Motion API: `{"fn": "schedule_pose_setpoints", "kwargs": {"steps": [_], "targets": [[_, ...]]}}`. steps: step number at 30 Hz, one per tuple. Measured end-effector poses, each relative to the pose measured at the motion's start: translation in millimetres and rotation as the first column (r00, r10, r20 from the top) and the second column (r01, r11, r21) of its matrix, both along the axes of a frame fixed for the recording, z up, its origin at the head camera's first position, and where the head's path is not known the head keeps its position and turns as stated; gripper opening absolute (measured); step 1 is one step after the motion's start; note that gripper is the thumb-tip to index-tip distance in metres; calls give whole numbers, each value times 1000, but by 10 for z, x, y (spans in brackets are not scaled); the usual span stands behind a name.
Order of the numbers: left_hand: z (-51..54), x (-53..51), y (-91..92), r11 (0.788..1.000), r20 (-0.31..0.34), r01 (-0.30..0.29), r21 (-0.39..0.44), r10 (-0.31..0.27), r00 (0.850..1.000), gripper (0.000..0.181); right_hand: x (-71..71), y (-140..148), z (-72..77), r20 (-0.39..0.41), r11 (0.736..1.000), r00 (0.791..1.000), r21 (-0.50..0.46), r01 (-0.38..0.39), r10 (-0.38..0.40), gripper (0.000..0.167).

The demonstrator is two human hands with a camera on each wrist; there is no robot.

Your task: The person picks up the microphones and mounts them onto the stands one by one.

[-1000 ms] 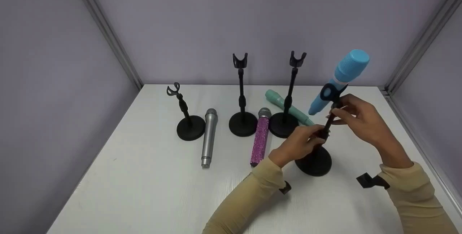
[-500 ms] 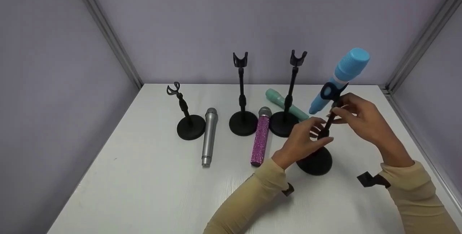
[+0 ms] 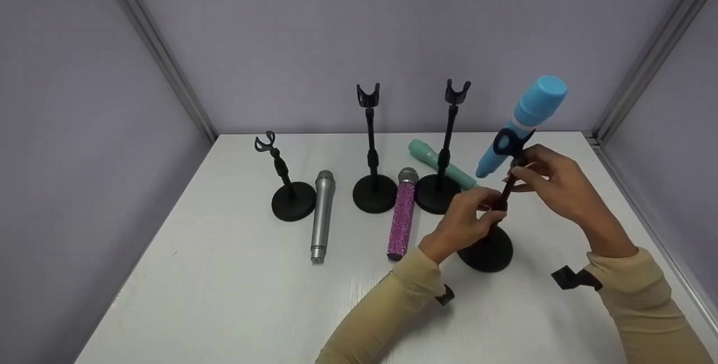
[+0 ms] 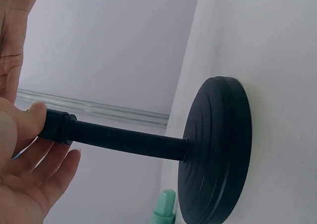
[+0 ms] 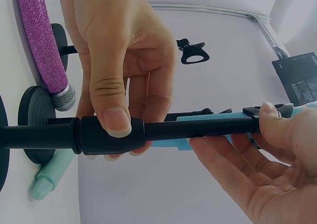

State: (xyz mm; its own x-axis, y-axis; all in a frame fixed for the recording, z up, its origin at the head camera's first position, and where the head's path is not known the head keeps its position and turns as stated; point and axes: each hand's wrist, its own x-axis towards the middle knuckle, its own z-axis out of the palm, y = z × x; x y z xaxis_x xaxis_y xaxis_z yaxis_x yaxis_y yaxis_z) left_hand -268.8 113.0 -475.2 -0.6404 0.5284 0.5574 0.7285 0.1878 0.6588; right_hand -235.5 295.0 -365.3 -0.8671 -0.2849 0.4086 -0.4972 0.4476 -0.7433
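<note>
A black stand with a round base (image 3: 486, 250) stands at the right, its clip holding a tilted blue microphone (image 3: 539, 100). My left hand (image 3: 461, 219) pinches the thick collar (image 5: 106, 135) on the stand's pole between thumb and fingers, as the right wrist view shows. Higher up, just under the clip, the right hand (image 3: 555, 182) grips the thin upper pole (image 5: 198, 128) with thumb and fingertips. In the left wrist view the base (image 4: 215, 149) rests on the table and the lower pole (image 4: 126, 139) rises from it.
Three more black stands (image 3: 293, 201) (image 3: 374, 193) (image 3: 437, 193) hold nothing. A silver microphone (image 3: 322, 218), a glittery pink one (image 3: 401, 221) and a green one (image 3: 423, 152) lie among them on the white table (image 3: 224, 296). Walls enclose the back and sides.
My left hand loosened its fingers at the collar half a second ago and has now closed on it again. The right hand keeps its grip; the head view has shifted slightly.
</note>
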Motion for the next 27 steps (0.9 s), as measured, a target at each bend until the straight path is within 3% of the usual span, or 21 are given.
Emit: {"fn": "schedule_pose_setpoints", "kwargs": {"steps": [6, 12, 21, 27], "targets": [[4, -7, -18, 1000, -15, 13, -26, -13, 1000, 25, -12, -10, 8, 17, 1000, 1000, -1, 1, -1, 15], [-10, -4, 1, 999, 30, 34, 5, -34, 999, 28, 8, 4, 2, 25, 1000, 1000, -7, 6, -6, 16], [-8, -4, 9, 998, 23, -59, 8, 59, 998, 35, 4, 4, -1, 22, 1000, 1000, 3, 3, -4, 15], [-9, -9, 0, 998, -35, -63, 30, 64, 997, 25, 3, 3, 6, 21, 1000, 1000, 9, 10, -10, 16]]}}
